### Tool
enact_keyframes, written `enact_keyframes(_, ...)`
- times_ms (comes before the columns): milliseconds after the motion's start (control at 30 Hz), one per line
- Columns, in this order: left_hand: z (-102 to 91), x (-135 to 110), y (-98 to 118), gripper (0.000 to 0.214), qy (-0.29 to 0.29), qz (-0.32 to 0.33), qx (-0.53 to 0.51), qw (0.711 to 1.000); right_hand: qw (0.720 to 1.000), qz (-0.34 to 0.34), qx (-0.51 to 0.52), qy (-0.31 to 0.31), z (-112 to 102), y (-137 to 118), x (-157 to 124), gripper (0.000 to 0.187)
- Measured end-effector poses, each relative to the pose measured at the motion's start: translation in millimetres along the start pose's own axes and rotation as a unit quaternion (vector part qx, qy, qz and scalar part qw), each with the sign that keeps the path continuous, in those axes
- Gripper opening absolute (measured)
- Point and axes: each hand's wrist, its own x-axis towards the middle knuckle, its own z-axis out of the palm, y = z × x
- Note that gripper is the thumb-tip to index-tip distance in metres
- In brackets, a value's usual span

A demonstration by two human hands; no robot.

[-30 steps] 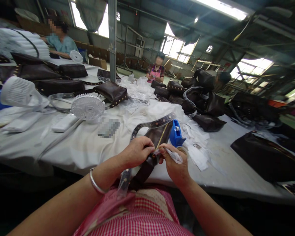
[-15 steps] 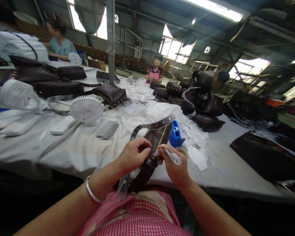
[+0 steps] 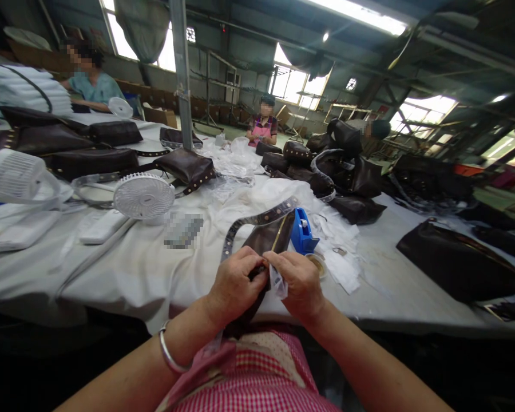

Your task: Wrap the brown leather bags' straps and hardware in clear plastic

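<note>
A dark brown handbag (image 3: 266, 236) with a brass-coloured zip lies at the table edge, its near end hanging toward my lap. Its studded strap (image 3: 257, 219), covered in clear plastic, curves up on the left side. My left hand (image 3: 239, 281) is closed round the near end of the bag, by a dark fitting mostly hidden under the fingers. Close against it, my right hand (image 3: 299, 280) pinches a crumpled piece of thin white wrapping (image 3: 277, 282). Both sets of fingertips meet over the bag.
A blue tape dispenser (image 3: 304, 233) and a small round tub (image 3: 316, 265) stand beyond my right hand. White fans (image 3: 143, 195) stand on the left. Dark bags (image 3: 356, 209) are piled at the back right, near white wrapping sheets (image 3: 341, 260). Co-workers sit across the table.
My hands have come together over the bag's near end. The left hand has closed on it, and the right has moved left with the wrapping. The view has shifted slightly.
</note>
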Motion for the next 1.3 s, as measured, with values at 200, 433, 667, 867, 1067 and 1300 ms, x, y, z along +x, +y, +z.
enact_keyframes(200,-3.9,8.9,-4.0,0.013,-0.065,0.006,-0.019,0.998,0.998,0.037,-0.013,-0.040,-7.1,-2.3,18.1,0.021)
enact_keyframes(433,-14.6,26.8,-3.1,0.017,-0.175,-0.014,-0.048,0.983,0.966,0.134,0.217,-0.046,5.7,15.1,24.6,0.021)
enact_keyframes(667,-16.1,33.6,-8.6,0.024,-0.235,-0.045,-0.158,0.958,0.894,0.245,0.375,0.005,19.1,21.7,17.0,0.023)
enact_keyframes(867,-13.0,35.0,-6.2,0.029,-0.246,-0.035,-0.135,0.959,0.873,0.259,0.412,0.033,26.7,27.0,12.0,0.024)
enact_keyframes(1067,-13.8,32.2,-6.6,0.025,-0.255,-0.008,-0.115,0.960,0.855,0.281,0.433,0.043,29.2,26.9,9.1,0.025)
enact_keyframes(1300,6.9,18.2,5.4,0.019,-0.125,-0.041,-0.048,0.990,0.832,0.312,0.455,0.055,27.0,20.7,10.1,0.027)
